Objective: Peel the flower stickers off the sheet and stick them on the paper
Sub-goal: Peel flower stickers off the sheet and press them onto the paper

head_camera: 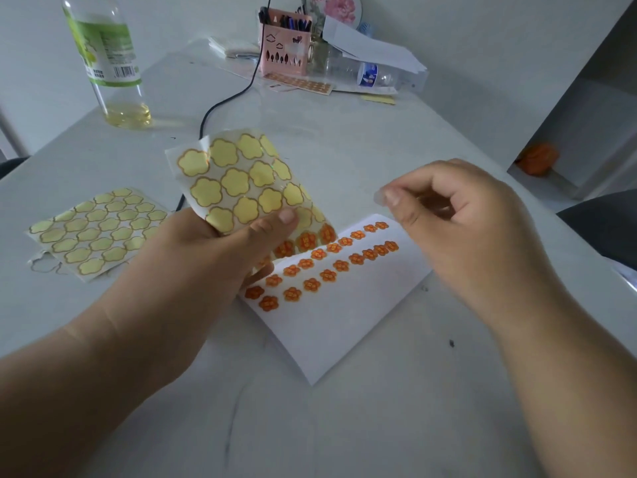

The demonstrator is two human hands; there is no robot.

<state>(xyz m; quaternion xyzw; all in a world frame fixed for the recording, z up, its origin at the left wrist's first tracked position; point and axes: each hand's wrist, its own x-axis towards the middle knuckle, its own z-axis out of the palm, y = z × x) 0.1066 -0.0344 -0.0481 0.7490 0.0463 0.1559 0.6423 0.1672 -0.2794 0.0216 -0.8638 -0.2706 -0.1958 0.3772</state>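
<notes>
**Presently: Sticker Sheet Held Above the Paper**

The left hand [213,257] grips the sticker sheet [238,174] at its lower part, thumb across the front, fingers behind. The sheet is raised and curled over the upper left corner of the paper. Most of its positions show bare yellow flower outlines; a few orange flower stickers [306,240] remain along its lower edge.

The right hand [458,219] hovers above the far end of the paper, fingers curled, thumb and forefinger tips [393,198] together. The tips are blurred; whether they pinch a sticker cannot be told.

The white paper [344,326] lies flat on the table [379,139] and bears two diagonal rows of applied stickers [312,284].

A used sheet [96,232] lies at left. A bottle [107,60], a pink pen holder [284,50] and a black cable [224,100] occupy the far side.
</notes>
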